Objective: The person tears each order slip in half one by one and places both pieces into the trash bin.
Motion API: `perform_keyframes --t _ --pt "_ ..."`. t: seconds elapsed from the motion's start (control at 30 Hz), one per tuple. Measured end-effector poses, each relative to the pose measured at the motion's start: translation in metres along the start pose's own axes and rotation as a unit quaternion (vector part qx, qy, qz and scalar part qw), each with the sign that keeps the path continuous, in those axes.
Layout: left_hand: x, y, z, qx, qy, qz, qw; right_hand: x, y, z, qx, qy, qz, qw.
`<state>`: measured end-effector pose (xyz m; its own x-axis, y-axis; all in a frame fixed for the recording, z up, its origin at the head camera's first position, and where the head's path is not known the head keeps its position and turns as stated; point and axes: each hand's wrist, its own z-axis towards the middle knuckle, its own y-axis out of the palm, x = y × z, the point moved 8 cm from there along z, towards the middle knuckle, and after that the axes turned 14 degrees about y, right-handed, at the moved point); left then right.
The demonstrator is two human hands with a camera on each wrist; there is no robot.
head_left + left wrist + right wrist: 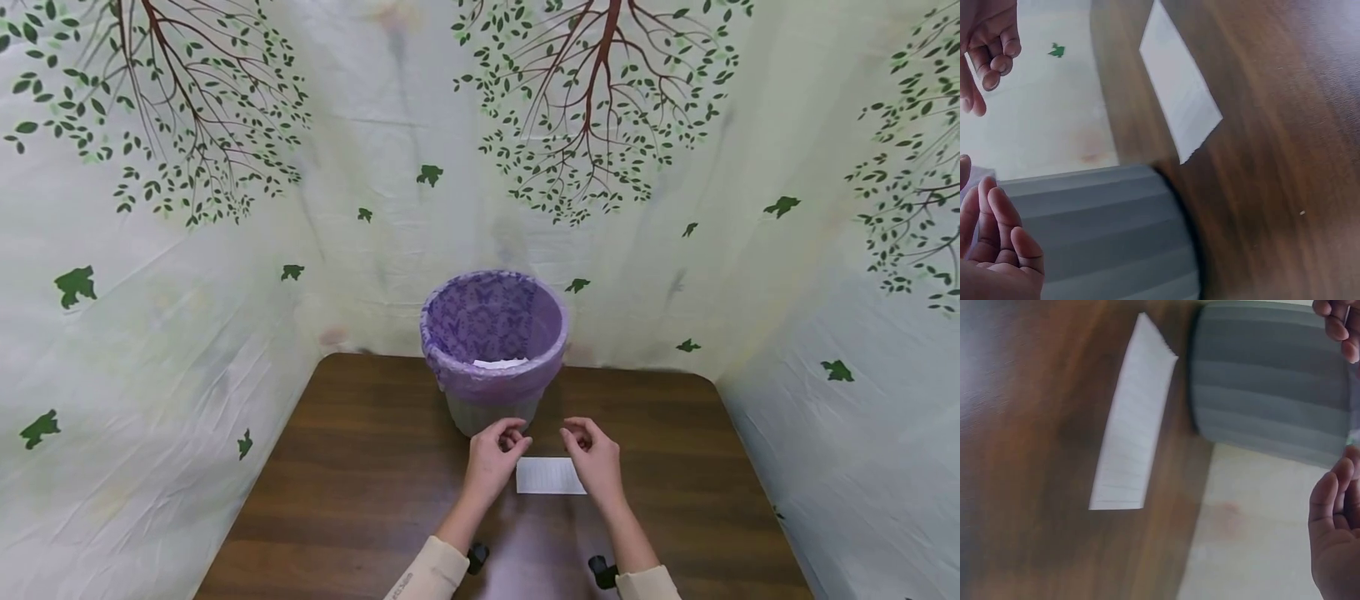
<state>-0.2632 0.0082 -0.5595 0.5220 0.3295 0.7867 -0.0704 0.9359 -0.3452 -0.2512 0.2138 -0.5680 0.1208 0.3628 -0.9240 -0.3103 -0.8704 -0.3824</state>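
A strip of lined white paper (pixel 550 477) lies on the wooden table below both hands; one short end looks torn in the left wrist view, where the paper (pixel 1179 87) shows whole. My left hand (pixel 497 457) hovers at the paper's left end, in front of the bin, with loosely bent fingers and nothing visible in them. Opposite it, my right hand (pixel 595 460) is above the paper's right end and hides part of it. Its fingers are also loosely bent, and no object shows between them. The hands are apart from each other.
Behind the hands stands a grey ribbed waste bin (pixel 1266 381) with a purple patterned liner (pixel 491 385) folded over its rim. White paper (pixel 501 364) shows inside it. Curtains (pixel 360 283) printed with trees and leaves surround the table (pixel 360 467) at the back and sides.
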Motion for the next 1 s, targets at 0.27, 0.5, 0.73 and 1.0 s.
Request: perform_keyframes --t 0.27,0.5,0.73,1.0 --pt "-0.019 0.014 -0.007 -0.016 -0.024 0.017 0.9994 0.029 0.002 0.002 -0.014 0.026 -0.031 0.999" --pt "-0.025 0.027 -0.014 -0.036 -0.007 0.048 0.9982 0.054 0.009 0.005 -0.041 0.057 -0.065 0.995" --pt "-0.031 0.037 -0.018 -0.053 -0.004 0.066 0.9964 0.067 0.013 0.01 -0.044 0.049 -0.077 0.995" --pt "-0.044 0.052 -0.024 -0.077 -0.018 0.083 0.9934 0.083 0.022 0.012 -0.075 0.078 -0.091 0.99"
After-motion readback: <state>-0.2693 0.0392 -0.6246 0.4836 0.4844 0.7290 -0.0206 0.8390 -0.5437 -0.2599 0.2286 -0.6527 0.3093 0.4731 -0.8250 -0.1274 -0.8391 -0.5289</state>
